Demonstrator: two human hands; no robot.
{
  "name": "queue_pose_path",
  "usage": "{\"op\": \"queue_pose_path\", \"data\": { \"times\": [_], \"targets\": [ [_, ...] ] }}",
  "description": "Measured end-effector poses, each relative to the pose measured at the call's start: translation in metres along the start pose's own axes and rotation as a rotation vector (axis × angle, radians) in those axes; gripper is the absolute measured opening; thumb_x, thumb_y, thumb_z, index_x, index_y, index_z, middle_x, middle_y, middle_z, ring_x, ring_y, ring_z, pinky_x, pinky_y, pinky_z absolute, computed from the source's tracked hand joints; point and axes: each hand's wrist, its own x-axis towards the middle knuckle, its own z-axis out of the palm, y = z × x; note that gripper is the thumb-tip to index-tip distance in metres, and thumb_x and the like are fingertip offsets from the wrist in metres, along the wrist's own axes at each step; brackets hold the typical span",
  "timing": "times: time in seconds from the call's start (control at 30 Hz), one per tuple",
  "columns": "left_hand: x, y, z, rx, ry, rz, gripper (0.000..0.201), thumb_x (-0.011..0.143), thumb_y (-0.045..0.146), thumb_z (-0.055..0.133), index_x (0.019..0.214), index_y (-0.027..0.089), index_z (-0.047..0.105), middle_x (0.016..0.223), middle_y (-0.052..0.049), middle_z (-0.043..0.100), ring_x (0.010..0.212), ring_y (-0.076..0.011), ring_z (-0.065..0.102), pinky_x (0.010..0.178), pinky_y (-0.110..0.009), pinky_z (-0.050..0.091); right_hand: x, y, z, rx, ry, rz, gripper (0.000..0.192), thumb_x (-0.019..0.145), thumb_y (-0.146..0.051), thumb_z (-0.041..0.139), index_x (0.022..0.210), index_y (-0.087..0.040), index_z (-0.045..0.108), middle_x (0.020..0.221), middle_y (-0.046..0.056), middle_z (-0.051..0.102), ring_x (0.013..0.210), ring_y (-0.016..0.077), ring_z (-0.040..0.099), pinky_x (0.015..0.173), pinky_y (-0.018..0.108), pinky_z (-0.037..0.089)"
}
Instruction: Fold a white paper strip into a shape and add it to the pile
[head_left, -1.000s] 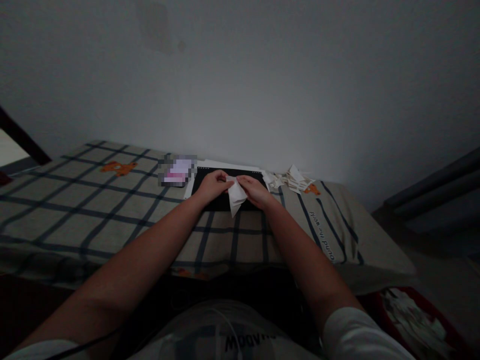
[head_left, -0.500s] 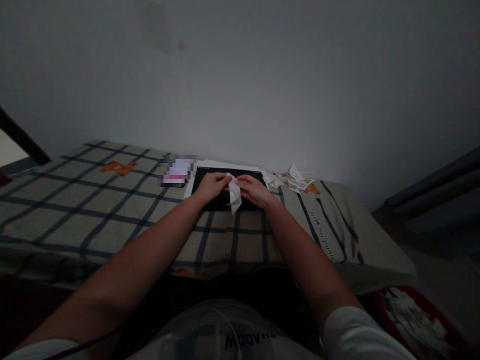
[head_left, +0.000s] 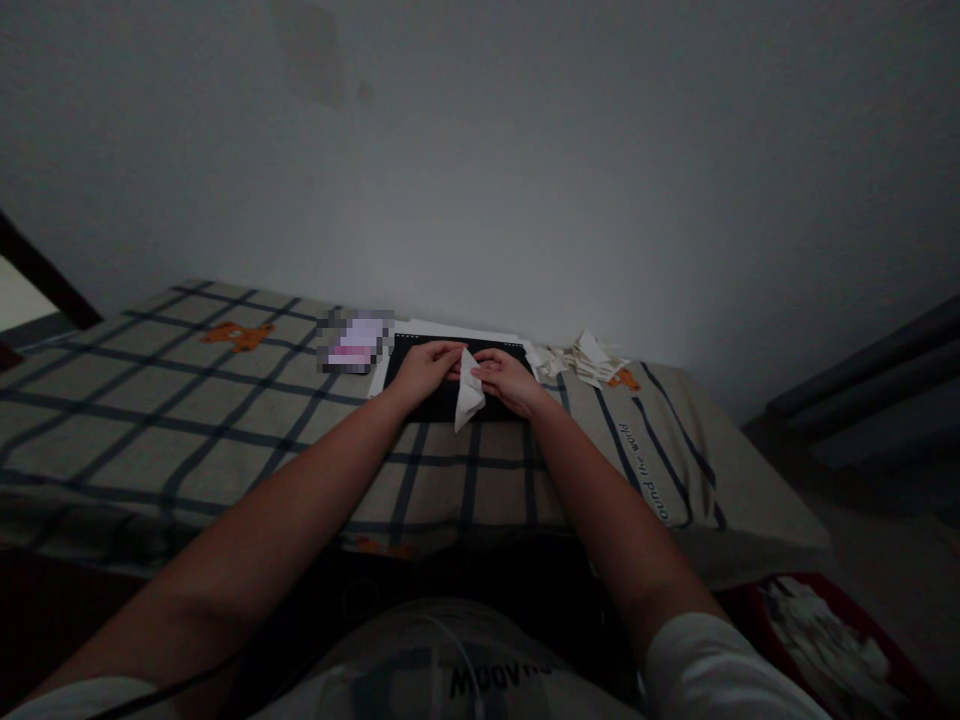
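Observation:
Between my two hands is a small piece of folded white paper (head_left: 469, 392), narrow and pointed at its lower end. My left hand (head_left: 427, 372) grips its upper left side, with the fingertips partly behind the paper. On the other side my right hand (head_left: 508, 380) pinches it between thumb and fingers. Both hands are just above a black pad (head_left: 431, 408) with a row of punched holes along its far edge. White sheets (head_left: 465, 328) stick out from under the pad at the back and left.
A phone (head_left: 355, 343) with a blurred screen lies left of the pad. Several folded white paper pieces (head_left: 592, 357) are heaped to the right. A checked cloth (head_left: 247, 420) covers the table against the wall. A red container (head_left: 825, 640) with whitish pieces stands low at the right.
The folded paper has turned slightly in my fingers, and its lower tip now points more to the left. Both hands stay in nearly the same place.

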Motion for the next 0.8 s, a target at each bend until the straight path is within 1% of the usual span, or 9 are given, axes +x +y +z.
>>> {"op": "queue_pose_path", "data": {
  "times": [0.1,0.23,0.33,0.43,0.53,0.6,0.67,0.73,0.8],
  "targets": [
    [-0.0008,0.0005,0.0003,-0.044,-0.007,0.001,0.041,0.069,0.039,0.064,0.101,0.014,0.061,0.082,-0.005,0.065,0.071,-0.0134,0.061,0.068,-0.03,0.052,0.0005,-0.0002,0.001,0.002,0.034,-0.047,0.036,0.058,-0.024,0.073,0.089,-0.021,0.054,0.067,-0.006,0.056,0.064,0.008,0.056,0.064,0.022,0.046],
    [-0.0015,0.0001,-0.0016,0.056,-0.043,0.064,0.054,0.063,0.033,0.069,0.112,0.012,0.056,0.079,-0.004,0.064,0.066,-0.0122,0.06,0.067,-0.029,0.05,-0.0009,-0.0031,0.0034,-0.007,0.06,-0.061,0.038,0.058,-0.024,0.073,0.091,-0.02,0.055,0.063,-0.007,0.054,0.062,0.007,0.054,0.064,0.022,0.046],
    [-0.0003,-0.0014,-0.0046,0.126,-0.05,0.102,0.054,0.064,0.032,0.068,0.113,0.012,0.056,0.077,-0.003,0.064,0.066,-0.0117,0.059,0.068,-0.028,0.048,-0.0013,-0.0041,0.0039,0.014,0.053,-0.02,0.037,0.06,-0.025,0.073,0.093,-0.02,0.058,0.069,-0.004,0.059,0.067,0.0085,0.057,0.069,0.024,0.048],
    [0.0005,-0.0015,-0.0062,0.171,-0.047,0.118,0.054,0.064,0.031,0.068,0.114,0.013,0.055,0.08,-0.004,0.064,0.069,-0.0121,0.059,0.07,-0.027,0.046,-0.0008,-0.003,0.0027,0.01,0.031,0.015,0.026,0.063,-0.031,0.071,0.083,-0.016,0.063,0.078,0.002,0.064,0.073,0.0105,0.059,0.072,0.025,0.049],
    [-0.0005,0.0012,-0.0046,0.161,-0.022,0.08,0.057,0.063,0.031,0.069,0.115,0.013,0.055,0.078,-0.003,0.065,0.067,-0.0116,0.058,0.069,-0.026,0.046,-0.0008,-0.0018,0.002,-0.02,0.052,0.005,0.023,0.063,-0.032,0.071,0.077,-0.014,0.065,0.076,0.003,0.066,0.072,0.0111,0.06,0.071,0.025,0.049],
    [-0.0018,0.0034,-0.0025,0.104,-0.009,0.01,0.054,0.063,0.033,0.069,0.111,0.012,0.058,0.078,-0.004,0.065,0.066,-0.0116,0.058,0.068,-0.027,0.047,-0.0012,-0.0018,0.0023,-0.029,0.061,-0.002,0.023,0.064,-0.031,0.071,0.078,-0.014,0.066,0.076,0.004,0.067,0.071,0.0108,0.06,0.071,0.025,0.05],
    [-0.0028,0.0047,-0.0009,0.046,-0.012,-0.057,0.045,0.063,0.035,0.069,0.1,0.012,0.063,0.082,-0.006,0.066,0.068,-0.0123,0.058,0.068,-0.028,0.047,-0.0016,-0.0019,0.0027,-0.034,0.055,-0.004,0.023,0.064,-0.031,0.071,0.078,-0.014,0.067,0.077,0.004,0.067,0.07,0.0105,0.06,0.071,0.025,0.049],
    [-0.003,0.0046,-0.0005,0.018,-0.021,-0.087,0.037,0.062,0.037,0.07,0.088,0.012,0.067,0.083,-0.007,0.067,0.07,-0.0132,0.059,0.069,-0.028,0.048,-0.0015,-0.0016,0.0028,-0.04,0.048,-0.005,0.023,0.063,-0.031,0.071,0.079,-0.014,0.068,0.077,0.005,0.068,0.07,0.0105,0.06,0.071,0.025,0.049],
    [-0.0026,0.0033,-0.0011,0.006,-0.032,-0.093,0.034,0.06,0.039,0.071,0.082,0.013,0.068,0.082,-0.006,0.067,0.071,-0.0136,0.059,0.07,-0.028,0.048,-0.0013,-0.0011,0.0027,-0.042,0.044,-0.008,0.024,0.063,-0.032,0.071,0.079,-0.014,0.068,0.076,0.004,0.068,0.07,0.0109,0.06,0.071,0.026,0.049]
  ]
}}
